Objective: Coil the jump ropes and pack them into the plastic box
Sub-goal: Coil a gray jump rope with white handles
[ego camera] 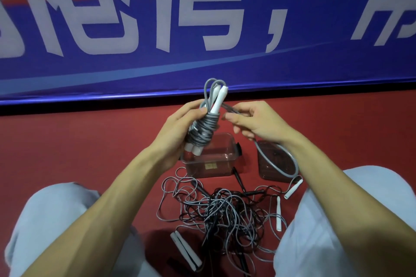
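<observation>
Two jobs are divided: the left grip [177, 128] clasps the rope bundle [203, 128] to keep it tight, the right grip [258, 121] pinches its loose tail [229, 108], probably for the next turn.

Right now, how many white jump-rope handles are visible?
6: two in the bundle in the left hand, two on the floor near the lid, two side by side by the left knee. The tangle may hide more.

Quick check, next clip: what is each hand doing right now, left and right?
Left hand: grips the coiled grey rope bundle.
Right hand: pinches the loose grey cord leading off it.
</observation>
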`<state>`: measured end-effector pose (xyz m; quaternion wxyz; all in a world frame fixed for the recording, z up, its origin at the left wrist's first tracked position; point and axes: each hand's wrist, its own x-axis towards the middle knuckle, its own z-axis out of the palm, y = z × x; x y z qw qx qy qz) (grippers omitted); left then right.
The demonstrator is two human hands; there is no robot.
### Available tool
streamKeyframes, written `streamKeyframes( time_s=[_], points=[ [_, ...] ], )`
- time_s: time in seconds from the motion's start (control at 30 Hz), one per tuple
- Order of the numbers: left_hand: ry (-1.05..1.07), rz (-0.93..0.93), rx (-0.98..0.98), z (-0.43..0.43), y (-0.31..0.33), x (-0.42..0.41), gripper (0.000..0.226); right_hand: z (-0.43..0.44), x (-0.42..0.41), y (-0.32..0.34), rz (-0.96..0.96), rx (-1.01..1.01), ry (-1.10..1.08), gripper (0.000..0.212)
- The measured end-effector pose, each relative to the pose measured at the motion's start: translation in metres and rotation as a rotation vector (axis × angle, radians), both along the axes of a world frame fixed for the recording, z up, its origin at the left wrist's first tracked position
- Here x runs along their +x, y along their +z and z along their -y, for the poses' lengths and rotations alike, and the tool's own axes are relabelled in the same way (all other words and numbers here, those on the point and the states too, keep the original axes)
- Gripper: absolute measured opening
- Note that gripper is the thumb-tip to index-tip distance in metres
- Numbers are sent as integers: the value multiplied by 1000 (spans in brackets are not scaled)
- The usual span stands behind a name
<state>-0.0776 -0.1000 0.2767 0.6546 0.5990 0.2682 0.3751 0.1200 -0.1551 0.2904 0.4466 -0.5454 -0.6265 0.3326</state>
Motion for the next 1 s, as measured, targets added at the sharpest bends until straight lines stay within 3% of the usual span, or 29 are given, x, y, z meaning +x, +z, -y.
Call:
streamKeyframes(
  time_s=[0.1,0.3,0.4,0.57,0.63,0.73,0.83,1.0],
  points=[
    [-15,33,-41,-3,1,-2,41,-1,-6,0,228,40,22,23],
    [58,20,-84,-6,-1,-2,35,7,-7,-1,220,-165,107,15],
    [122,30,-130,-16,0,-10,47,11,-9,3,446,-158,18,19],
    [260,-70,-37,-17,-5,-11,22,14,-11,11,780,-174,68,19],
    [293,-106,42,-15,-11,-6,14,15,-12,9,807,-216,124,14],
    [348,-249,211,-20,-18,-5,19,19,-16,6,760,-224,191,17],
    [367,-432,303,-23,-24,-5,40,19,-21,3,907,-109,170,22],
    [311,-781,570,-19,-23,-2,52,20,-36,-3,1053,76,181,29]
  ],
)
